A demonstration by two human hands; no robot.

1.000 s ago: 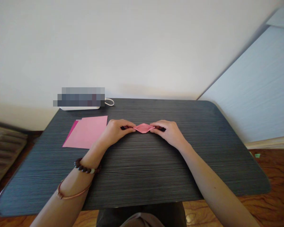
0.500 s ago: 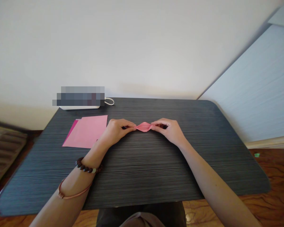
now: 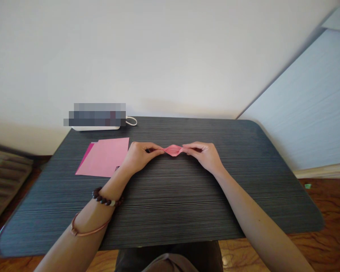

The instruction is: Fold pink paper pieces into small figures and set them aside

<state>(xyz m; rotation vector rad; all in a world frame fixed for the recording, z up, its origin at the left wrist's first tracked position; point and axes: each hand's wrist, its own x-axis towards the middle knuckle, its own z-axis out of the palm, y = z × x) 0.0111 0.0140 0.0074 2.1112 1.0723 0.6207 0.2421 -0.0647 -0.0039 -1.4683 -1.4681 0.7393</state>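
Between my two hands is a small folded piece of pink paper [image 3: 173,150], its middle spread into a diamond-shaped pocket. My left hand [image 3: 141,155] pinches its left tip between thumb and fingers. The right tip sits in a pinch of my right hand [image 3: 203,154]. Just left of my left hand lies a stack of pink paper sheets [image 3: 102,156], with a magenta edge showing beneath; my left wrist covers its near right corner.
The dark ribbed table [image 3: 170,211] has rounded corners. A blurred-out device with a white base [image 3: 96,128] and a cord loop [image 3: 132,121] stands at the back left, near the wall. A small green scrap [image 3: 308,186] lies on the floor at right.
The pocket in the pink paper gapes slightly wider, and both hands have shifted a little to the right. Both pinches stay in place.
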